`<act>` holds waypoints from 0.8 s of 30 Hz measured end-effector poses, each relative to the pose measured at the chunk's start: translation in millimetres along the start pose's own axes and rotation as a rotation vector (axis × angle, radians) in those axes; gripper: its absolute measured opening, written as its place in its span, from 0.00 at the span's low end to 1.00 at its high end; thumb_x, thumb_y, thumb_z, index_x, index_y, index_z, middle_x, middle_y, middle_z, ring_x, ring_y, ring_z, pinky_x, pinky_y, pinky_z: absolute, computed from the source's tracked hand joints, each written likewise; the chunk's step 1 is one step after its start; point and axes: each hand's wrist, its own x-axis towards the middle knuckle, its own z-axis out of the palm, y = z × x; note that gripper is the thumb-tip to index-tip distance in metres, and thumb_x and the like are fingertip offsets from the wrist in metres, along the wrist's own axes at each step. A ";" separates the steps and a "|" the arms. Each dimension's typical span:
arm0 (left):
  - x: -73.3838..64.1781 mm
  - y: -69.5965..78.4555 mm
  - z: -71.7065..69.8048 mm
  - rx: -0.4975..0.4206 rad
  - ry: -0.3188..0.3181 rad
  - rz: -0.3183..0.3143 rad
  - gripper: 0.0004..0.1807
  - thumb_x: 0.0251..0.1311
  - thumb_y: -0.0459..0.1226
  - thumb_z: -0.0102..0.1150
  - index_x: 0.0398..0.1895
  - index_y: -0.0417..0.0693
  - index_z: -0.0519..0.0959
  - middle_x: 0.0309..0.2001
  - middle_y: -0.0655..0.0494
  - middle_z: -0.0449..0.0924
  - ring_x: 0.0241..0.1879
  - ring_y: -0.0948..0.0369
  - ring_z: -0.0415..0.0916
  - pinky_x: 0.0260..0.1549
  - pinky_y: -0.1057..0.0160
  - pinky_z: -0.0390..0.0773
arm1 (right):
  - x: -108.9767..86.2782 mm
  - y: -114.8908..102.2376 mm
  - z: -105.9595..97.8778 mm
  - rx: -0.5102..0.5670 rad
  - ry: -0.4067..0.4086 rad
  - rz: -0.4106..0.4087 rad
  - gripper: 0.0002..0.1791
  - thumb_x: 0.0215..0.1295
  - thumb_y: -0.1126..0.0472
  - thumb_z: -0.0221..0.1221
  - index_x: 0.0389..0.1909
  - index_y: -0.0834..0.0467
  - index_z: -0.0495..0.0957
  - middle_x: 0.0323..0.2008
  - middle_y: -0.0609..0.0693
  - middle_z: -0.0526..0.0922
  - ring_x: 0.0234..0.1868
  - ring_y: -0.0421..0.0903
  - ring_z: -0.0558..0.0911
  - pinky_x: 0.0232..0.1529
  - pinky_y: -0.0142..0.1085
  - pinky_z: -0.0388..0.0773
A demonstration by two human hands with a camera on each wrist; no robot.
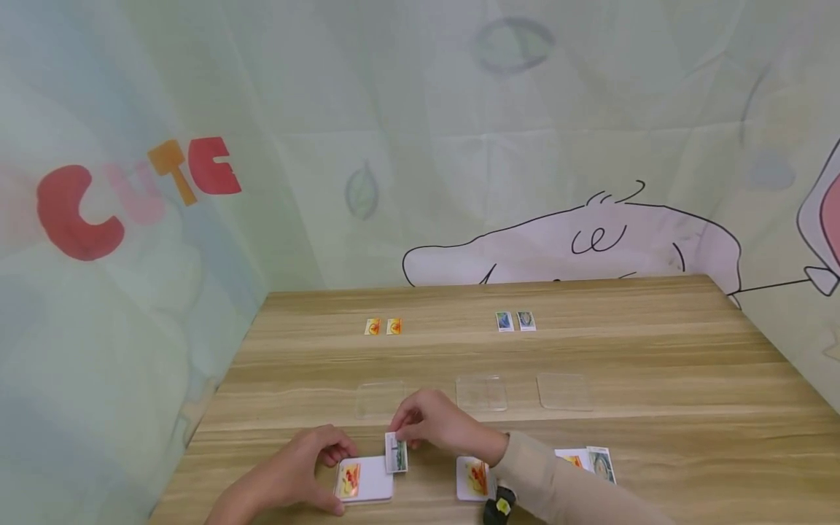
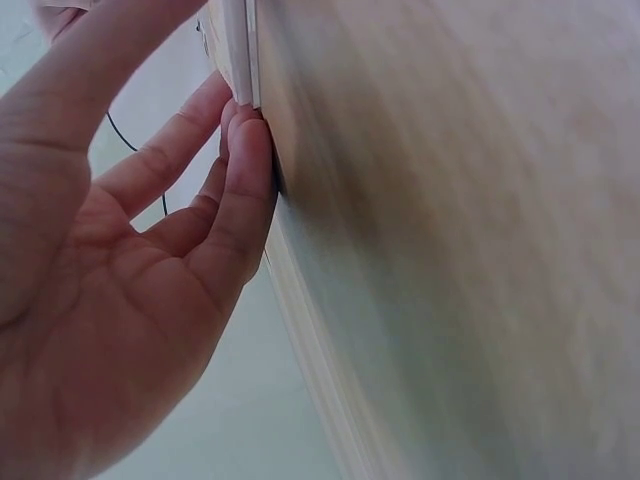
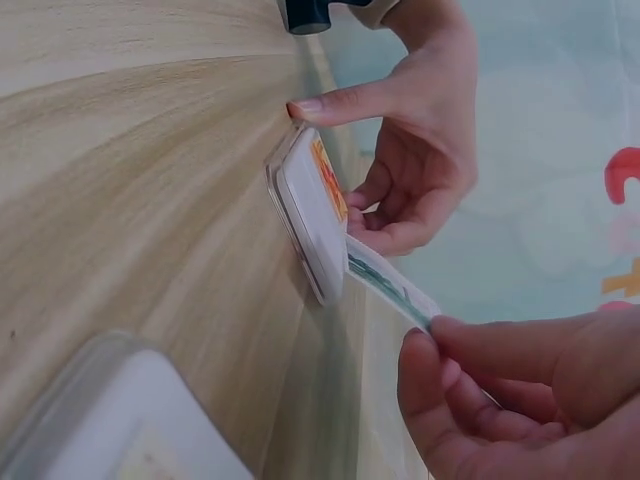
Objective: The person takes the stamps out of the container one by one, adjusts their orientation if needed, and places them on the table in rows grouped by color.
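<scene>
My right hand (image 1: 440, 421) pinches a postage stamp (image 1: 397, 453) with a green and grey picture between thumb and forefinger. The stamp's lower part overlaps the right edge of a flat white rounded case (image 1: 376, 483); in the right wrist view it slants up from the case to the fingertips. An orange and yellow stamp (image 1: 350, 480) lies on the case's left part. My left hand (image 1: 295, 467) holds that case from the left, thumb at the near edge and fingers at the far one. In the left wrist view, fingers (image 2: 245, 160) press against the case's edge.
To the right lies a second white case (image 1: 464, 467) bearing an orange stamp. A third case (image 1: 563, 453) with stamps is partly behind the right sleeve (image 1: 558, 481). Three clear plates (image 1: 482, 394) lie in a row farther off. Two orange stamps (image 1: 372, 327) and two bluish stamps (image 1: 504, 321) lie near the back.
</scene>
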 end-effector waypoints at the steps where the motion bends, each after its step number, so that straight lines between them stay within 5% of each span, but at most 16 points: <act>1: 0.0 -0.5 0.1 0.000 0.001 0.004 0.30 0.37 0.44 0.84 0.45 0.48 0.79 0.41 0.62 0.77 0.39 0.66 0.73 0.41 0.65 0.77 | 0.0 0.1 -0.4 0.001 -0.001 -0.004 0.04 0.61 0.76 0.63 0.30 0.67 0.84 0.22 0.49 0.81 0.21 0.39 0.76 0.23 0.28 0.76; 10: 0.0 -5.5 0.4 0.011 0.006 0.040 0.30 0.37 0.46 0.83 0.45 0.48 0.79 0.42 0.62 0.77 0.39 0.67 0.74 0.42 0.65 0.78 | -0.8 -2.0 -7.5 0.002 -0.009 -0.020 0.03 0.61 0.76 0.63 0.31 0.68 0.84 0.24 0.53 0.83 0.21 0.40 0.76 0.25 0.34 0.79; 18: 0.6 -3.0 -0.1 -0.025 -0.015 -0.034 0.29 0.39 0.43 0.83 0.46 0.50 0.79 0.41 0.61 0.77 0.39 0.66 0.73 0.41 0.65 0.77 | 0.1 -3.9 -15.9 -0.011 0.008 0.003 0.03 0.61 0.75 0.64 0.31 0.65 0.84 0.24 0.49 0.83 0.22 0.42 0.78 0.27 0.36 0.80; 24: 0.5 -3.8 0.4 -0.022 -0.005 -0.008 0.29 0.38 0.44 0.83 0.45 0.50 0.79 0.41 0.61 0.77 0.39 0.66 0.73 0.41 0.65 0.77 | -0.6 -3.2 -22.0 -0.005 0.014 0.024 0.04 0.62 0.74 0.64 0.31 0.65 0.85 0.25 0.49 0.83 0.22 0.42 0.78 0.28 0.37 0.80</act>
